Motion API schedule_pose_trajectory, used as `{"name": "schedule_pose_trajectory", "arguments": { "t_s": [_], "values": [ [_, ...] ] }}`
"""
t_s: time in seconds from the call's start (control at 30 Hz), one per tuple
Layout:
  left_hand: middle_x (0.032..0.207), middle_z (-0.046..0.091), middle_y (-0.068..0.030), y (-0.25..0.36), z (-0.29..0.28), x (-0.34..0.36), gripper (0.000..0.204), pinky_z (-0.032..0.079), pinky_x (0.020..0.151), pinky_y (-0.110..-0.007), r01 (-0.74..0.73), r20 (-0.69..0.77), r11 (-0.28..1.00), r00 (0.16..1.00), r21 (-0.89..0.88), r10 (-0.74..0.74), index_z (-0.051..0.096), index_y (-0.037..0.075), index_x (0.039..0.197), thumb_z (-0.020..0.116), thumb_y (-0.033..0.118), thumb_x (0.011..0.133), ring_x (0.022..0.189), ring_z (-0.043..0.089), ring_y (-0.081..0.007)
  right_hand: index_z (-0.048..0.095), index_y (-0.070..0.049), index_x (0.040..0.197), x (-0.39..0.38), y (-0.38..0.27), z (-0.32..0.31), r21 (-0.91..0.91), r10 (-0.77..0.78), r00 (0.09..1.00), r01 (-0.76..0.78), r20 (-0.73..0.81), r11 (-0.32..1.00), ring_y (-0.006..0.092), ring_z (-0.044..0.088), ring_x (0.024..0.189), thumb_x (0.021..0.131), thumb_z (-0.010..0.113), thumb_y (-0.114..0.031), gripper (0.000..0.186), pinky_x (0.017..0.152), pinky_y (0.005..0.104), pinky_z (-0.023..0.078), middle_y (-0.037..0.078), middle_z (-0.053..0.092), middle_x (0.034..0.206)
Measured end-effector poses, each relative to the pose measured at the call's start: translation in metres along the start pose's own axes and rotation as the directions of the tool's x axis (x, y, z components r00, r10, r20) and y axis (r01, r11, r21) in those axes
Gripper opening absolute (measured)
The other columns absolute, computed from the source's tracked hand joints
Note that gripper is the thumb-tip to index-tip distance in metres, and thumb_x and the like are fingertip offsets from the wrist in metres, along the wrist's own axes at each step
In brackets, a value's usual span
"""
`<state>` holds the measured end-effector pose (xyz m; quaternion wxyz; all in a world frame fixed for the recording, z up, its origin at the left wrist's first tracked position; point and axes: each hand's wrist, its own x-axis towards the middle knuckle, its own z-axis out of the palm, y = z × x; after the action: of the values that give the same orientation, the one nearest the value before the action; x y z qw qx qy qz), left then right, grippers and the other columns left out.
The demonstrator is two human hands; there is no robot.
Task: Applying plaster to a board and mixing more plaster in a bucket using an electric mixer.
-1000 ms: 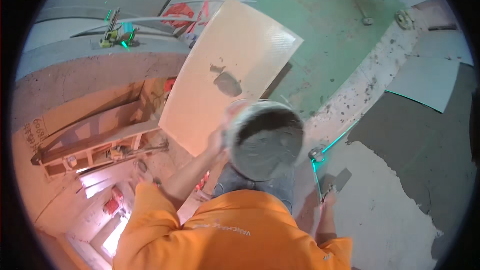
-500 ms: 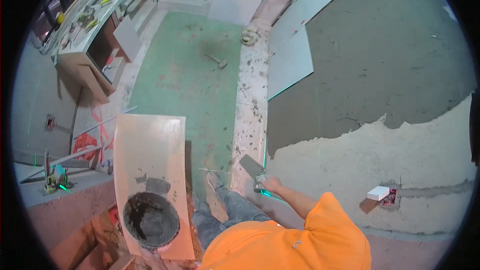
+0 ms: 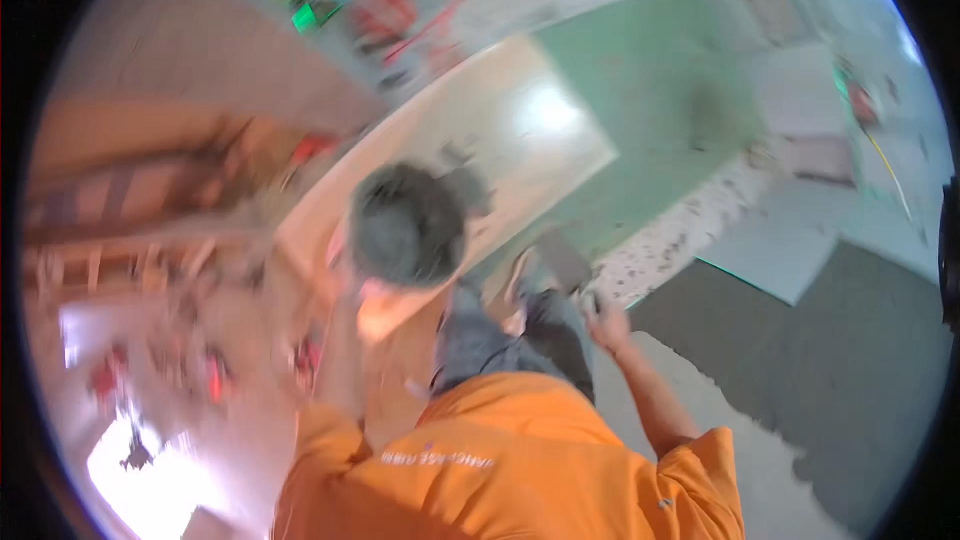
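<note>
My left hand [image 3: 350, 282] is closed on the near left side of a round bucket [image 3: 408, 225] of grey mortar, which is over a pale tilted-looking board [image 3: 555, 155]; whether it rests there is unclear. Dark lumps of mortar [image 3: 470, 190] lie on the board beside the bucket. My right hand [image 3: 608, 322] is closed on a trowel, its flat grey blade [image 3: 564, 260] pointing up and left above my legs. The whole view is smeared by motion.
A green floor area [image 3: 670, 90] and a speckled pale strip [image 3: 675, 225] lie ahead. To the right are grey tiles [image 3: 770, 250] and spread grey mortar [image 3: 840, 350]. A wooden frame [image 3: 140, 260] and red objects [image 3: 215, 370] are at the left.
The view has swung twice. The bucket has moved from in front of my body a second ago to over the board on the left. My right hand still holds the trowel.
</note>
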<state>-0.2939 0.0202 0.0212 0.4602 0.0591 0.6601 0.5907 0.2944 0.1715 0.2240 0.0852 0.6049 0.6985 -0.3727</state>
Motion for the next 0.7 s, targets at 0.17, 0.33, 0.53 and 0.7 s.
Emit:
{"name": "schedule_pose_trajectory", "arguments": {
  "t_s": [0.17,0.33,0.53,0.7],
  "values": [
    [0.087,0.064,0.0020,0.094,0.140,-0.029,0.031,0.047,0.063,-0.027,0.246,-0.035,0.969,0.969,0.001,-0.246,0.074,0.005,0.112,0.072,0.031,0.096,0.071,0.056,-0.0103,0.062,-0.007,0.123,0.110,-0.112,-0.042,-0.316,-0.300,0.944,0.330,0.141,0.889,0.0385,0.070,0.081,0.090,0.065,-0.036,0.044,0.072,0.0533,0.055,0.023,0.070,0.088],
    [0.082,0.063,0.0035,0.108,0.162,-0.037,0.032,0.043,0.062,-0.025,0.143,-0.130,0.956,0.985,0.256,-0.113,0.075,0.001,0.106,0.076,0.031,0.093,0.070,0.054,-0.0073,0.064,-0.009,0.119,0.229,-0.209,-0.017,-0.520,-0.858,0.505,0.760,0.093,0.391,0.0338,0.068,0.069,0.092,0.060,-0.026,0.032,0.059,0.0452,0.054,0.011,0.067,0.078],
    [0.085,0.062,0.0030,0.099,0.145,-0.034,0.024,0.043,0.063,-0.024,0.078,-0.088,0.902,0.995,0.425,-0.045,0.073,0.003,0.099,0.071,0.026,0.097,0.074,0.056,-0.0080,0.071,-0.009,0.094,0.334,-0.275,0.109,-0.588,-0.703,0.592,0.750,0.393,0.303,0.0304,0.071,0.080,0.088,0.060,-0.021,0.018,0.071,0.0436,0.056,0.011,0.070,0.087],
    [0.082,0.063,0.0008,0.127,0.141,-0.030,0.027,0.044,0.061,-0.025,0.180,-0.153,0.961,0.977,0.209,-0.149,0.072,-0.001,0.101,0.071,0.025,0.096,0.071,0.055,-0.0078,0.078,-0.010,0.092,0.350,-0.287,0.203,-0.392,-0.582,0.544,0.839,0.604,0.377,0.0292,0.074,0.096,0.086,0.062,-0.025,0.023,0.083,0.0419,0.059,0.013,0.076,0.100]
  ]
}}
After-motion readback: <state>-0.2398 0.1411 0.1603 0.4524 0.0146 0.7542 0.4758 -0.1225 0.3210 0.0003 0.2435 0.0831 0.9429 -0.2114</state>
